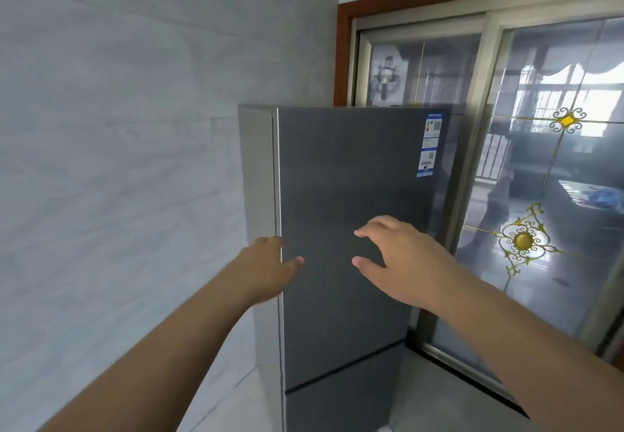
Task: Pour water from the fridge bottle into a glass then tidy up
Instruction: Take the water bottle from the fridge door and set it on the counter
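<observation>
Our left hand [266, 267] at the closed fridge door [341, 229], fingers hidden round its left edge so we cannot tell their grip, thumb on the front, our right hand [400, 259] spread open before the panel, contact unclear, bottle and glass unseen, label [429, 144] above our fingertips unreadable.

Two bare forearms enter from the bottom of the frame, uncovered from the edge of the picture to the wrists, with no sleeve reaching into view. The left hand [266, 269] and the right hand [401, 262] wear no gloves, rings, watch or wristband. The fingernails that show are short and plain, and the rest of the person lies outside the picture.
</observation>
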`<state>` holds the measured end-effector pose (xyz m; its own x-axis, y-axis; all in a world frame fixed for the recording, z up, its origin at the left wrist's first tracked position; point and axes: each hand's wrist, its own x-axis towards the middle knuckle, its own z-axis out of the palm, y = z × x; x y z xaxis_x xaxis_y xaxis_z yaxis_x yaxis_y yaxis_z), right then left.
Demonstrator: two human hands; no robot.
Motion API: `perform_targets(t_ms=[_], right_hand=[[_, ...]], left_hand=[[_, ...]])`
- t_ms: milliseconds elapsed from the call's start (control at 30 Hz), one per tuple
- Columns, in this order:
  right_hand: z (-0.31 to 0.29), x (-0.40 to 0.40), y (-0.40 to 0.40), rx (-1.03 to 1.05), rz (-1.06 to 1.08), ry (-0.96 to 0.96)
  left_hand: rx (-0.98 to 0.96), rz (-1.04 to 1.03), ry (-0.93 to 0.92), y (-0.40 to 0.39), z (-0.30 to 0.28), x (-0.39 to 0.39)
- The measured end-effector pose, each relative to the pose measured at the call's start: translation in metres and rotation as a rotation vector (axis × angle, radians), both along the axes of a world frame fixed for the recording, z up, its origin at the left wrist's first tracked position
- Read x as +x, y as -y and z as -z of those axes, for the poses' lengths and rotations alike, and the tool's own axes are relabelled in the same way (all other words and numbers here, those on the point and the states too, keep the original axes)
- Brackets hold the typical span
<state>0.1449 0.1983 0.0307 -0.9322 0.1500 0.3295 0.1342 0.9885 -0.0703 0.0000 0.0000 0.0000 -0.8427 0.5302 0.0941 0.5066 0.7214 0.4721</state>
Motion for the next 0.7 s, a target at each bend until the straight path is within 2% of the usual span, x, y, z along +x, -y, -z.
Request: perform_targets(t_ms=[200, 400, 533, 700], right_hand=[[0.004, -0.065, 0.0, 0.062, 0.017, 0.026], [0.005, -0.127, -0.002, 0.05, 0.091, 0.004], [0.019, -0.151, -0.005, 0.028, 0.189, 0.01], [0.021, -0.167, -0.007, 0.013, 0.243, 0.02]], left_hand=[[0.08, 0.055, 0.063, -0.022, 0.017, -0.081], [0.24, 0.097, 0.123, -0.054, 0.042, -0.164], [0.371, 0.113, 0.172, -0.066, 0.052, -0.185], [0.408, 0.034, 0.177, -0.074, 0.058, -0.197]])
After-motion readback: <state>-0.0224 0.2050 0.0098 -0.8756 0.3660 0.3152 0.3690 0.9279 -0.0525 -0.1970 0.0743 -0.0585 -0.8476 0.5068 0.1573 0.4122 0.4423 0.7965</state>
